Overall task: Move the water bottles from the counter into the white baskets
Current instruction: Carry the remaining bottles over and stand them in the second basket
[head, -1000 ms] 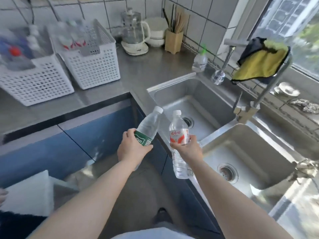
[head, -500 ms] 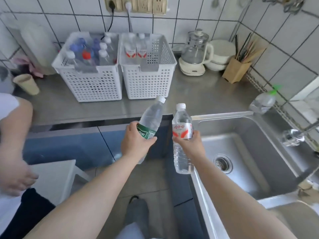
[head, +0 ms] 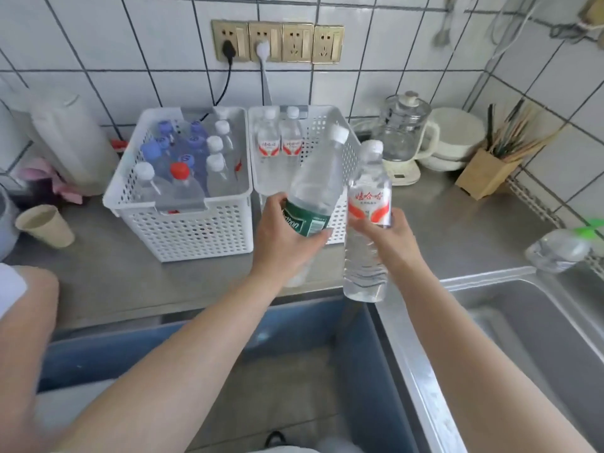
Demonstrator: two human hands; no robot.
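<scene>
My left hand grips a clear water bottle with a green label, tilted to the right. My right hand holds an upright bottle with a red and white label. Both bottles hover over the counter's front edge, just in front of the right white basket, which holds two red-labelled bottles at its back. The left white basket is packed with several bottles with blue, white and red caps.
A steel sink lies at the right, with a green-capped bottle lying beside it. A glass kettle, white bowls and a utensil block stand at the back right. A paper cup and another person's arm are at the left.
The view has swung left and closer to the baskets. Both hands have carried their bottles up and forward, from over the cabinet front to just before the right basket.
</scene>
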